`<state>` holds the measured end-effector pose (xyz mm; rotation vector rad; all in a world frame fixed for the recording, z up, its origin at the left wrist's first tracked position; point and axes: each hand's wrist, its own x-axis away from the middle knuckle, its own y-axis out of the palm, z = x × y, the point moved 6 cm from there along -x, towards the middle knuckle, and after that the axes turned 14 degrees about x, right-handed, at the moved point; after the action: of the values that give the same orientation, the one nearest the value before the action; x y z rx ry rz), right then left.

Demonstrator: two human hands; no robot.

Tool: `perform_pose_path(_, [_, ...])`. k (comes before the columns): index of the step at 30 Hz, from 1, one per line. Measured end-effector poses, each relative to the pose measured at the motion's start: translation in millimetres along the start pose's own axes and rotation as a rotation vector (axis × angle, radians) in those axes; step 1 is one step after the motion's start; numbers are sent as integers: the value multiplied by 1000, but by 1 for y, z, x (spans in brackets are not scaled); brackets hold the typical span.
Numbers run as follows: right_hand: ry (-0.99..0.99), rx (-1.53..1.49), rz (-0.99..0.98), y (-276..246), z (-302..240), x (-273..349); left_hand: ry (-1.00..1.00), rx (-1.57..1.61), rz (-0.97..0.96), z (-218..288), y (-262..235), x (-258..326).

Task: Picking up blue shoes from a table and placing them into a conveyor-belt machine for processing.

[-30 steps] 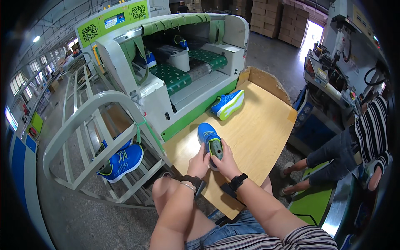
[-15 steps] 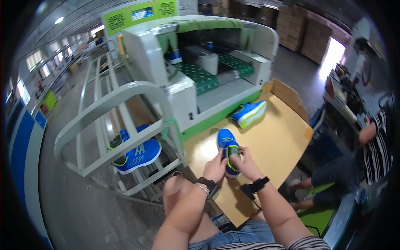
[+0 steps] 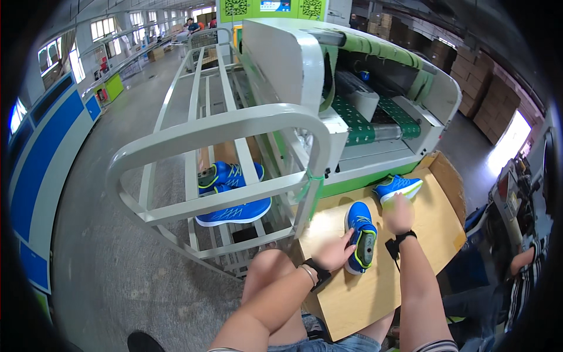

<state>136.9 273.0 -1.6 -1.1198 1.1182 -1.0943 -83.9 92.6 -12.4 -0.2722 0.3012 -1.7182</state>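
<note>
A blue shoe with green trim (image 3: 359, 235) lies on the wooden table (image 3: 375, 293), sole end toward me. My left hand (image 3: 334, 252) rests against its left side, holding it. My right hand (image 3: 399, 212) has its fingers spread above the table, reaching toward a second blue shoe (image 3: 397, 186) at the table's far edge, close to it but apart. Both wrists wear dark bands.
A green and white conveyor machine (image 3: 363, 117) stands behind the table. A white tubular rack (image 3: 223, 135) to the left holds two blue shoes (image 3: 231, 193). A seated person in a striped top (image 3: 525, 281) is at the right. Cardboard boxes (image 3: 487, 94) are stacked far right.
My right hand has let go of the near shoe and moved forward toward the far shoe. My head has turned left, bringing the rack into the middle of view.
</note>
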Motion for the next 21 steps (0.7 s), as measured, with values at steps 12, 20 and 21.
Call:
perform_pose_path(12, [713, -1025, 440, 41, 105, 2, 40, 14, -27, 5, -2, -1])
perform_pose_path(20, [608, -1047, 318, 63, 108, -9, 10, 94, 3, 8, -11, 3])
perform_pose_path(21, [527, -1107, 235, 55, 92, 4, 77, 21, 98, -10, -8, 4])
